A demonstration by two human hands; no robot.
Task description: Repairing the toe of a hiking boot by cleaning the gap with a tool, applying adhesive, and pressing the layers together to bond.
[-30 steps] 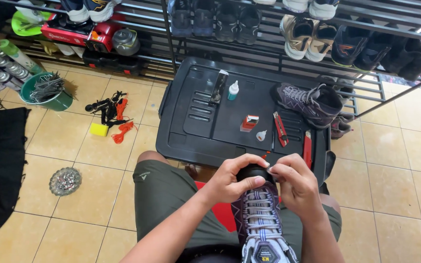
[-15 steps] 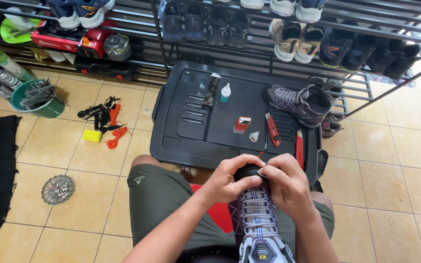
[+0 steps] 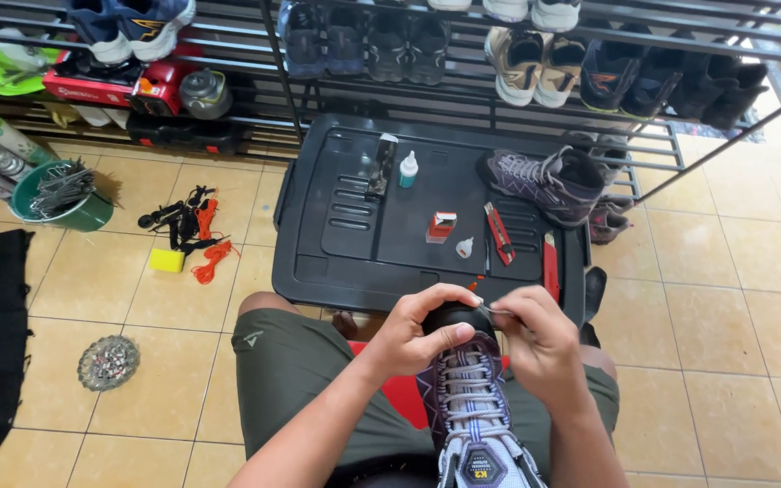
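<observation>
Seated on a tiled floor, a person works on a grey-and-purple shoe propped on the lap, at six o'clock in the view. The left hand curls around the shoe's dark collar, thumb pressed at the top of the laces, while the right hand pinches a thin grey lace end between thumb and forefinger just beside the collar. At twelve o'clock from the hands lies a black plastic lid carrying a small glue bottle, a red box, a red knife and a matching second shoe at two o'clock. A metal shoe rack lines the top; a green bucket sits at ten o'clock.
</observation>
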